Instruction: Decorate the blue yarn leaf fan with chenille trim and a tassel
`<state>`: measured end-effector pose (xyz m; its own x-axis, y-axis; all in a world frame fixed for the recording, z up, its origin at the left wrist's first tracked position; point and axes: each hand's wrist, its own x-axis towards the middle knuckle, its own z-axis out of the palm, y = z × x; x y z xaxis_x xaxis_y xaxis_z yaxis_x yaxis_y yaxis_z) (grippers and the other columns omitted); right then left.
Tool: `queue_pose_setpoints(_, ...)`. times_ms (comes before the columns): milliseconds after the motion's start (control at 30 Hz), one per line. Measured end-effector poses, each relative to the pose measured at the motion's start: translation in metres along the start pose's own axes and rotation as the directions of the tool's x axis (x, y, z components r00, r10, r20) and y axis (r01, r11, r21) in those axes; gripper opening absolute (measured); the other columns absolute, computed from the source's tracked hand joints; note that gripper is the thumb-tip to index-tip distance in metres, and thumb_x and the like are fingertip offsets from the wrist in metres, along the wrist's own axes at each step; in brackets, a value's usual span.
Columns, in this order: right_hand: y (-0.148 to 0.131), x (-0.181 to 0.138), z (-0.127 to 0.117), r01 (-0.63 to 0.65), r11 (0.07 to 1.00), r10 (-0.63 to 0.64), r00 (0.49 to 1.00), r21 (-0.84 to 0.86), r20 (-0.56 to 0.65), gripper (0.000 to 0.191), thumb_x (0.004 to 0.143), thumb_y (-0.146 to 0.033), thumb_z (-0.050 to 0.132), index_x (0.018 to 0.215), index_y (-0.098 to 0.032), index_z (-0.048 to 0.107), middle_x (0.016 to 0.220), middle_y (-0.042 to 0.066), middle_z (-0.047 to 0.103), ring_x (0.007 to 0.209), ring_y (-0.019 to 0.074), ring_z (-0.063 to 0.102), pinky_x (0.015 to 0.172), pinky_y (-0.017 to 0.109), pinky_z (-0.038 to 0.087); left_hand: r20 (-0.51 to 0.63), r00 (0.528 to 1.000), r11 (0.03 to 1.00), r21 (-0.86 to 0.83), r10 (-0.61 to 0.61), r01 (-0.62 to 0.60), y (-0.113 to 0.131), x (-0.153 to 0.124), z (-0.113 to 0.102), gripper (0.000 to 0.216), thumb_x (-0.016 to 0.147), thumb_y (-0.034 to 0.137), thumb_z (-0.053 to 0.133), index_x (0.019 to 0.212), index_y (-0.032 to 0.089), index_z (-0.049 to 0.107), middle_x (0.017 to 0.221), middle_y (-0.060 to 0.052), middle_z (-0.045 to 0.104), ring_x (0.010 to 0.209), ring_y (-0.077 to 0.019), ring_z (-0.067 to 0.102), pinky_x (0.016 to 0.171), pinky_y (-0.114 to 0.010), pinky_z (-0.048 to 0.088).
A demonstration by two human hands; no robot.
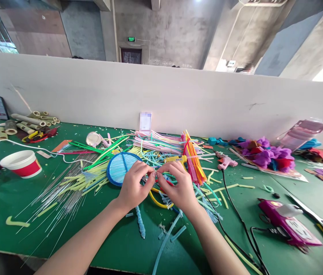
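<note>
My left hand (137, 185) and my right hand (180, 185) meet above the middle of the green table, thumbs and forefingers pinched together. What lies between the fingertips is too small to make out. Beside and partly behind my left hand is a round blue fan-like piece (118, 168) with a darker rim. A wrapped light-blue stick (140, 223) shows below that hand. Under my right hand runs a yellow ring (157, 200), partly hidden. A yellow glue gun (175, 158) lies just behind it, near a bundle of orange and pink pipe cleaners (195, 164).
Thin metal wires (60, 198) and yellow-green pipe cleaners (83, 179) spread leftward. A paper cup (22, 164) and bamboo pieces (32, 122) stand at left. Rightward are a pink glue gun (226, 162), black cables (238, 215), a magenta power strip (290, 223) and scissors (313, 215).
</note>
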<state>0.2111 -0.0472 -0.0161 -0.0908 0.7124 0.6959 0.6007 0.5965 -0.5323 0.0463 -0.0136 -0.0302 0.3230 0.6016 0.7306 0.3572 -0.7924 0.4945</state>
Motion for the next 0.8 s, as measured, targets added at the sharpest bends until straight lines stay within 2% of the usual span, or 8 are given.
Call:
queue_pose_setpoints(167, 0.0015, -0.0005, -0.0006, 0.052, 0.997, -0.052, 0.999, -0.059, 0.004, 0.009, 0.094, -0.021, 0.059, 0.091, -0.024, 0.067, 0.089, 0.004, 0.067, 0.086, 0.0222, 0.057, 0.078, 0.038, 0.046, -0.042, 0.999, 0.998, -0.067, -0.016, 0.014, -0.0010, 0.0006, -0.0011, 0.005, 0.097, 0.022, 0.056, 0.095, 0.021, 0.060, 0.088, -0.003, 0.063, 0.079, -0.0174, 0.056, 0.071, -0.030, 0.047)
queue_pose_setpoints(267, 0.0021, -0.0006, -0.0010, 0.071, 0.995, -0.070, 0.997, -0.069, 0.028, 0.009, 0.095, -0.020, 0.059, 0.093, -0.025, 0.067, 0.089, 0.004, 0.069, 0.084, 0.0218, 0.057, 0.078, 0.037, 0.046, -0.033, 0.999, 0.995, -0.098, -0.017, 0.014, -0.0023, 0.0011, -0.0004, 0.007, 0.098, 0.021, 0.055, 0.093, 0.021, 0.059, 0.087, -0.003, 0.062, 0.078, -0.0163, 0.056, 0.071, -0.029, 0.047)
queue_pose_setpoints(500, -0.0033, -0.0004, 0.0002, 0.093, 0.995, -0.091, 0.995, -0.049, 0.028, 0.011, 0.095, -0.017, 0.057, 0.089, -0.024, 0.064, 0.082, 0.002, 0.070, 0.077, 0.0200, 0.056, 0.075, 0.035, 0.045, -0.035, 0.998, 0.998, -0.041, 0.043, -0.044, -0.0061, -0.0012, 0.0042, 0.009, 0.101, 0.018, 0.048, 0.094, 0.021, 0.052, 0.088, -0.003, 0.058, 0.084, -0.0175, 0.056, 0.075, -0.029, 0.046)
queue_pose_setpoints(633, -0.0054, -0.0009, 0.0024, 0.068, 0.997, -0.068, 0.998, -0.029, 0.004, 0.012, 0.093, -0.017, 0.058, 0.084, -0.024, 0.063, 0.079, 0.001, 0.069, 0.076, 0.0200, 0.056, 0.075, 0.035, 0.046, -0.028, 0.998, 0.998, -0.029, 0.052, -0.053, -0.0063, -0.0012, 0.0038, 0.010, 0.101, 0.016, 0.046, 0.093, 0.021, 0.051, 0.088, -0.003, 0.057, 0.083, -0.0173, 0.056, 0.073, -0.028, 0.047)
queue_pose_setpoints(800, -0.0063, -0.0005, 0.0031, -0.019, 0.998, 0.020, 1.000, 0.052, -0.009, 0.012, 0.089, -0.017, 0.062, 0.079, -0.024, 0.064, 0.076, 0.001, 0.069, 0.075, 0.0197, 0.058, 0.074, 0.035, 0.047, -0.013, 0.997, 0.997, -0.002, 0.077, -0.077, -0.0063, -0.0016, 0.0013, 0.011, 0.100, 0.015, 0.047, 0.092, 0.022, 0.051, 0.087, -0.003, 0.057, 0.083, -0.0180, 0.056, 0.074, -0.029, 0.047)
